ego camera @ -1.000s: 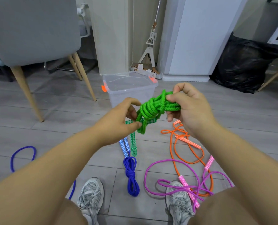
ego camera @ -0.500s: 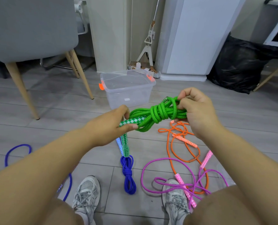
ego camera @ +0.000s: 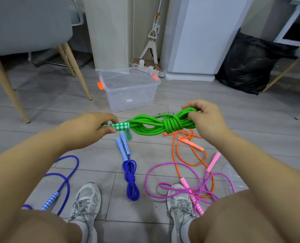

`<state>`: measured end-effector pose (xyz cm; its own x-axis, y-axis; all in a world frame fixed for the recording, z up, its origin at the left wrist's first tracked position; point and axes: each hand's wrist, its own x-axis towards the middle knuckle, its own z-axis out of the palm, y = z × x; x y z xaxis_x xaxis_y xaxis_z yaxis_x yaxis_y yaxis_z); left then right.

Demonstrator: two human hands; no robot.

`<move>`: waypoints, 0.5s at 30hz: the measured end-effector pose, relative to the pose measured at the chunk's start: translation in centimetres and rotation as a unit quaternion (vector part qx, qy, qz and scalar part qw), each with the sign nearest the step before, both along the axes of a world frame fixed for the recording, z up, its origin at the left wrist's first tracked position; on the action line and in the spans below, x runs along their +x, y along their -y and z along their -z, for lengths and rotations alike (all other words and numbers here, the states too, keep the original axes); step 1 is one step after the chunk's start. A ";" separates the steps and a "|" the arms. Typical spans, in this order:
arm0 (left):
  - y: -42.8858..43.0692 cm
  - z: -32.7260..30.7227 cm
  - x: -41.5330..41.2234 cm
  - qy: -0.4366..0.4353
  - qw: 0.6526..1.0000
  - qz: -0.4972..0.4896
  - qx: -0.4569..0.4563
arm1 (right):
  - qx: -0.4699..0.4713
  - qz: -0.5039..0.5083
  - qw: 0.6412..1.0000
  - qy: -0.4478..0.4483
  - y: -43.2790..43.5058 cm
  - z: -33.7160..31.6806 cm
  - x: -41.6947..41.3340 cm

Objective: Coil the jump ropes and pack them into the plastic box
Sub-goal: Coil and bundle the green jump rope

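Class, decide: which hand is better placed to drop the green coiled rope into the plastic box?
Probably right: the right hand grips the green rope at its bundled loops; the left hand only pinches a handle.

One wide-angle view, worn on the head, faces forward and down at the floor (ego camera: 40,109). The shoes (ego camera: 86,199) lie nearest, at the bottom edge. The left hand (ego camera: 86,128) and right hand (ego camera: 207,120), on the green jump rope (ego camera: 163,124), sit close, mid-frame. The plastic box (ego camera: 128,95) is beyond them, with a chair (ego camera: 26,23) far left and a black bag (ego camera: 250,67) far right.
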<state>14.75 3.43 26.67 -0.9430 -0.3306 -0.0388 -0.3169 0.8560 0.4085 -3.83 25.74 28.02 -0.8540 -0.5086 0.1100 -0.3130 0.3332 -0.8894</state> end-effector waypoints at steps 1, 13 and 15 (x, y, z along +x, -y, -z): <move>0.0 0.3 -0.1 0.007 1.000 0.001 -0.012 | 0.019 -0.010 1.000 -0.020 0.1 0.2 0.0; -2.2 0.4 -0.8 0.010 0.995 -0.025 -0.094 | 0.200 -0.095 0.964 -0.144 -0.2 1.3 0.1; -2.6 0.8 -1.1 -0.009 0.997 -0.027 -0.076 | 0.199 -0.093 0.964 -0.152 0.0 1.2 0.3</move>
<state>13.67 6.06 25.92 -0.9241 -0.3808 0.0317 -0.3573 0.8905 0.2819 -3.49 25.79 26.78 -0.7028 -0.7034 0.1061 -0.6266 0.5416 -0.5604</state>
